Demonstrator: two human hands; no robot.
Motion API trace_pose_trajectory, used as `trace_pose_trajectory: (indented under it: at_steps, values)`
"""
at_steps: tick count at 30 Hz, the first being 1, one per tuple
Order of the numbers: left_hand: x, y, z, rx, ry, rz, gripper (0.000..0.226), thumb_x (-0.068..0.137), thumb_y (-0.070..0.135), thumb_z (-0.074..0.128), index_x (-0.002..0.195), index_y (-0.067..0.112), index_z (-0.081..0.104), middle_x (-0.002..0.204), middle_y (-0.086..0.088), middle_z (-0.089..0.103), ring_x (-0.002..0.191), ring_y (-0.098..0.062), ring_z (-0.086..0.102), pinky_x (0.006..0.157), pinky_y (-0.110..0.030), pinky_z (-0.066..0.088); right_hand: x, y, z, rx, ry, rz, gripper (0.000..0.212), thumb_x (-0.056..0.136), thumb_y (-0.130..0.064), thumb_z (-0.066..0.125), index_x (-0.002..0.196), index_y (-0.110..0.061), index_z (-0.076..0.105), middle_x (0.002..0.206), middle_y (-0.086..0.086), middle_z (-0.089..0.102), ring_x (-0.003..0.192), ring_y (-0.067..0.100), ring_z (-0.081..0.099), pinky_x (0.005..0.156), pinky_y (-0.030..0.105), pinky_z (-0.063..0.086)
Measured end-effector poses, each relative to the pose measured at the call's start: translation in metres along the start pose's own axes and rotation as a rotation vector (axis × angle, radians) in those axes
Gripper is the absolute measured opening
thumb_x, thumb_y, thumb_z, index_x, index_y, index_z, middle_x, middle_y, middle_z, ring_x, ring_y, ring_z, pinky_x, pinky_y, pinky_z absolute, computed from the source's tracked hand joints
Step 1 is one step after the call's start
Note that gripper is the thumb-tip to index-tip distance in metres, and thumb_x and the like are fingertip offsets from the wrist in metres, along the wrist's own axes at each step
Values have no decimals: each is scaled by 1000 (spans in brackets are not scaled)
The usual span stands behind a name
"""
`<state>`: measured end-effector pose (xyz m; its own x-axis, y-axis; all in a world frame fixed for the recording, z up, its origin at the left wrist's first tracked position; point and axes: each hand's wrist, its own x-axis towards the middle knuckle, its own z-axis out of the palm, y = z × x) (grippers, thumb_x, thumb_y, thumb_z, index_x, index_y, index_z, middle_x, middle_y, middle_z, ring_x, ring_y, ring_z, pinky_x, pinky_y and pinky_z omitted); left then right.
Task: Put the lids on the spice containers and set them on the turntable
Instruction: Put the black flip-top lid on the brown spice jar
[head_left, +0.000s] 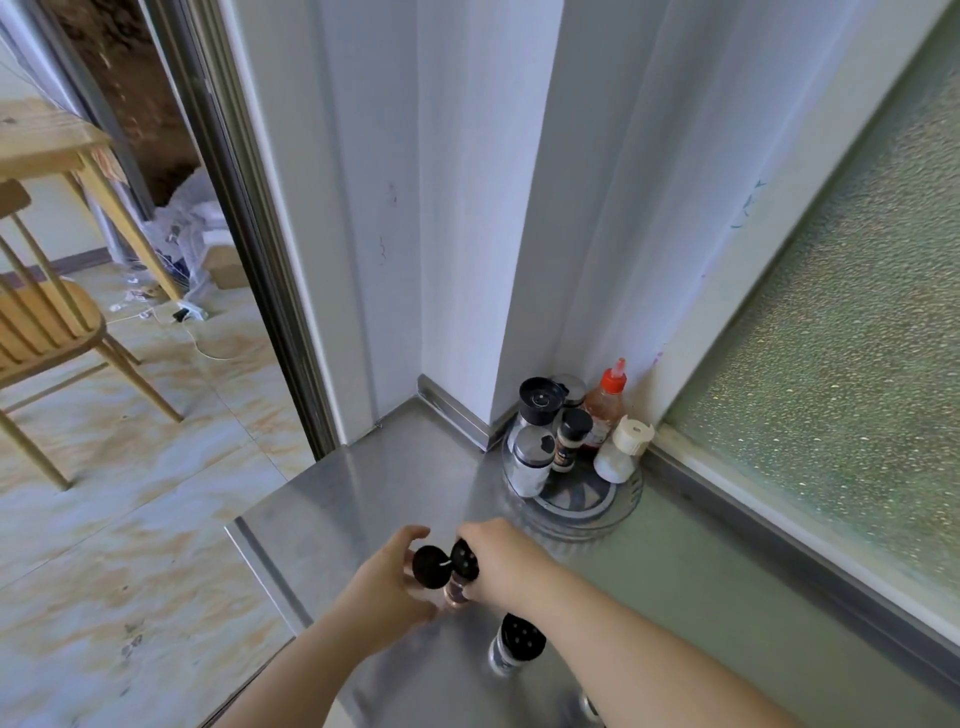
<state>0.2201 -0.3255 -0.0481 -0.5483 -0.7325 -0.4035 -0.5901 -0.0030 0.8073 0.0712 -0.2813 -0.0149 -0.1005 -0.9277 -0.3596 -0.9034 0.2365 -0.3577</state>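
Work looks partly done: beyond the grip several bottles (540, 441) stand on the turntable (623, 506), the right hand (498, 558) clasps a spice container (460, 582), the left hand (387, 582) pinches its black lid (430, 566) alongside, and nearer stands another shaker (514, 644).

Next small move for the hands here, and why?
Probably press the round black lid in the left hand onto the small spice jar gripped by the right hand: its perforated shaker top is still uncovered, lid beside it.
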Motion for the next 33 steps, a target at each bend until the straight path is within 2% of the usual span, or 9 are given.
trace_pose_trajectory:
  at_steps: [4, 6, 8, 12, 18, 21, 24, 29, 33]
  values:
    - [-1, 10, -2, -38, 24, 117, 54, 69, 19, 75, 94, 54, 42, 115, 15, 54, 108, -7, 52, 87, -27, 43, -21, -3, -54, 137, 42, 11, 33, 70, -23, 74, 96, -10, 60, 99, 10, 66, 90, 26, 62, 69, 32, 47]
    - [-5, 39, 0, -50, 12, 232, 42, 70, 34, 74, 99, 53, 50, 112, 26, 59, 106, 8, 51, 90, -20, 39, -42, -4, -92, 174, 81, 26, 28, 65, -29, 77, 84, -14, 62, 85, 3, 66, 78, 20, 62, 60, 30, 45]
    - [-12, 79, 6, -161, -33, 335, 39, 74, 28, 72, 104, 46, 54, 102, 25, 66, 97, 13, 55, 82, -12, 39, -70, -2, -128, 213, 154, 85, 25, 63, -37, 77, 73, -19, 63, 74, -4, 65, 72, 14, 63, 59, 28, 45]
    - [-34, 157, 39, -459, -241, 521, 51, 67, 33, 68, 114, 19, 52, 70, 16, 63, 57, -2, 49, 54, -21, 40, -134, 17, -176, 261, 338, 252, 38, 61, -50, 74, 80, -18, 70, 75, -3, 72, 70, 8, 66, 61, 24, 49]
    - [-76, 238, 114, -618, -483, 679, 46, 73, 25, 69, 116, 24, 51, 67, 2, 59, 58, -13, 50, 47, -19, 38, -252, 61, -200, 329, 535, 343, 25, 63, -62, 70, 60, -39, 63, 53, -16, 60, 49, -9, 53, 47, 9, 37]
    - [-101, 269, 145, -695, -680, 687, 57, 60, 31, 81, 113, 25, 60, 70, -6, 67, 61, -17, 61, 49, -20, 46, -314, 91, -205, 380, 503, 354, 58, 53, -77, 66, 95, -37, 59, 86, -19, 63, 83, -5, 60, 76, 17, 48]
    - [-113, 290, 178, -785, -1005, 663, 71, 60, 37, 82, 121, 15, 54, 81, -22, 61, 65, -30, 58, 56, -31, 47, -366, 122, -204, 760, 439, 167, 100, 36, -84, 64, 118, -28, 55, 117, -14, 62, 113, 3, 57, 99, 22, 41]
    - [-129, 312, 230, -875, -1391, 613, 43, 92, 22, 51, 130, 7, 38, 99, -20, 59, 80, -30, 61, 79, -40, 47, -405, 157, -185, 1131, 690, 6, 96, 37, -51, 90, 118, -10, 58, 118, 1, 65, 120, 23, 54, 105, 40, 38]
    - [-143, 326, 250, -856, -1444, 603, 39, 91, 23, 52, 126, 8, 43, 96, -18, 60, 76, -29, 61, 74, -39, 48, -422, 170, -177, 1150, 823, -62, 91, 42, -50, 89, 121, -16, 59, 118, -5, 66, 109, 11, 61, 87, 26, 46]
